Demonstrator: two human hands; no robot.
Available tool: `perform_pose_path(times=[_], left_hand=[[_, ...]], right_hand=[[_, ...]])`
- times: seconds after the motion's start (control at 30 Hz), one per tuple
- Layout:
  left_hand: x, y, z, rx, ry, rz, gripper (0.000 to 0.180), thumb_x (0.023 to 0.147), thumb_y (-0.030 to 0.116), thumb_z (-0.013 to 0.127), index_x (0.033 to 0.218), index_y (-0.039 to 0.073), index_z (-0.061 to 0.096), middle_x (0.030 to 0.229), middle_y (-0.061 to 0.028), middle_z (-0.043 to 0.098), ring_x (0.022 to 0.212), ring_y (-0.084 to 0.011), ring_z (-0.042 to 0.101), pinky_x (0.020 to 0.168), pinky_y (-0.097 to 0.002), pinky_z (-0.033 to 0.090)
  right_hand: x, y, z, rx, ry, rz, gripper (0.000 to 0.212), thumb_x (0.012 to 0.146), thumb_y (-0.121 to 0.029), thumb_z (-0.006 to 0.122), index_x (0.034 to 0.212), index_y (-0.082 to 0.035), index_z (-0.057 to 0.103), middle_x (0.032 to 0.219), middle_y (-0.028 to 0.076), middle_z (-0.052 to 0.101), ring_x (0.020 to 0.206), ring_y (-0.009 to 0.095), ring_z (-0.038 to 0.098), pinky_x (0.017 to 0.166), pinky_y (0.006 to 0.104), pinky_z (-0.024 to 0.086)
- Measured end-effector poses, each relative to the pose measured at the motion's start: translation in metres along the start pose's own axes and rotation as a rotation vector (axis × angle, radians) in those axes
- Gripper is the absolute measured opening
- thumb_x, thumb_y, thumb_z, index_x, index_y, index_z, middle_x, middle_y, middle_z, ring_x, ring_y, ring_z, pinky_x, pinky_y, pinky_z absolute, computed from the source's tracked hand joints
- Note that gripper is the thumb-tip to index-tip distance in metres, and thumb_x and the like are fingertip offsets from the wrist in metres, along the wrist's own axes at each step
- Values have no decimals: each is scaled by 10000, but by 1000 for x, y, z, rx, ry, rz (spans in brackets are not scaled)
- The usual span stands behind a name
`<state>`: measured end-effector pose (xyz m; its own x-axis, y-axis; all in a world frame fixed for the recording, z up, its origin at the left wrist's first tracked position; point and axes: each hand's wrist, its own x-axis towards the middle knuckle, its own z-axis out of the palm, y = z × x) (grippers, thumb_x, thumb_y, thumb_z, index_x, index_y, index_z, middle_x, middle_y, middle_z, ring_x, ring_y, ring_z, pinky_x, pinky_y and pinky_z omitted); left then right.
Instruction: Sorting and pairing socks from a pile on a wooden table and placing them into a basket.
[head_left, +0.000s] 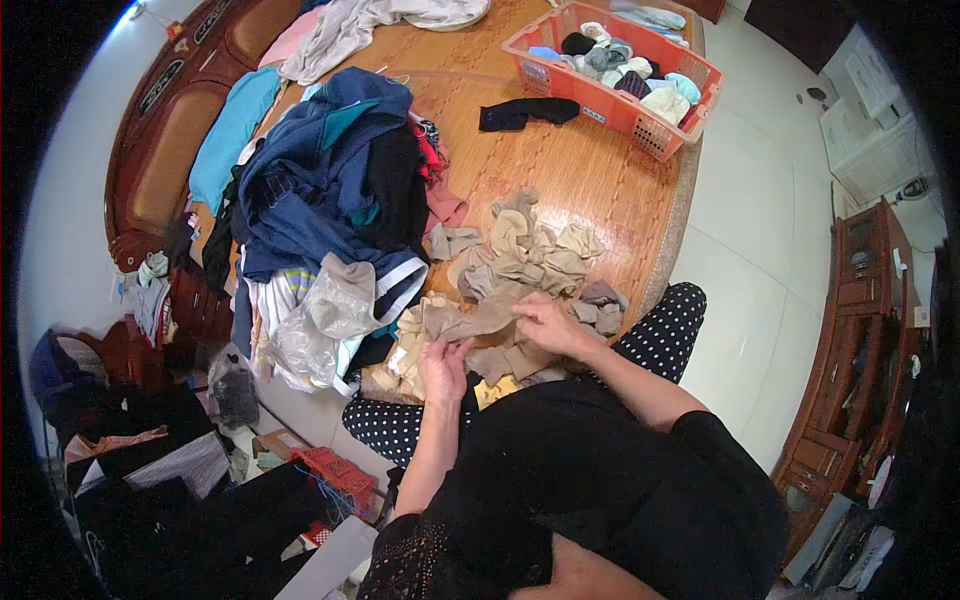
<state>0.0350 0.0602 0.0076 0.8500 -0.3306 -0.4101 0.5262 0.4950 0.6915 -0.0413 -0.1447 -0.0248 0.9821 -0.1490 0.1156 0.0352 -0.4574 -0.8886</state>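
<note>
Between my two hands a beige sock [468,322] is stretched out over my lap. My left hand [443,368] grips its wider left end from below. At the other end, the fingers of my right hand [548,325] pinch the fabric. Just beyond lies a loose heap of beige and tan socks [520,250] on the mat-covered bed. A few greyish-brown socks [603,306] rest to the right of my right hand. Something yellow [497,390] shows by my lap, partly hidden.
A big clothes pile [320,190] stands to the left, with a clear plastic bag [318,325] at its near side. An orange basket [640,110] full of rolled socks sits at the bed's far right, with a black sock [528,113] beside it. A wooden cabinet [845,370] lines the right.
</note>
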Motion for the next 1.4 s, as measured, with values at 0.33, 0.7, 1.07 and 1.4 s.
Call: perform_pose_path(times=[0.33,0.7,1.07,1.4], left_hand=[[48,-11,29,819,-99,-70,638,779,126,622,1298,-38,288,1189,-165,484,1011,-222,534,839,-296,453],[51,-18,94,1913,-431,265,736,641,105,742,1280,20,386,1359,-323,212,1209,-481,314,1013,-438,319],[65,-45,21,1734,-392,507,464,631,-54,579,1086,-40,488,1363,-310,226,1241,-480,272,1036,-440,290],[31,-33,36,1444,-147,528,433,703,81,580,1116,-22,499,1318,-270,344,1229,-404,344,1027,-406,298]], right_hand=[[26,51,-94,-180,328,392,503,730,-165,617,1179,26,492,1161,258,460,1073,378,477,946,375,393],[23,93,-112,-346,76,400,638,740,-254,629,1268,26,406,1255,279,414,1148,395,429,979,382,359],[45,122,-107,-370,370,637,243,746,-209,583,839,12,625,869,229,617,835,388,590,756,422,470],[41,107,-105,602,634,561,132,752,-121,538,629,-75,527,604,-49,433,554,59,390,492,251,297]])
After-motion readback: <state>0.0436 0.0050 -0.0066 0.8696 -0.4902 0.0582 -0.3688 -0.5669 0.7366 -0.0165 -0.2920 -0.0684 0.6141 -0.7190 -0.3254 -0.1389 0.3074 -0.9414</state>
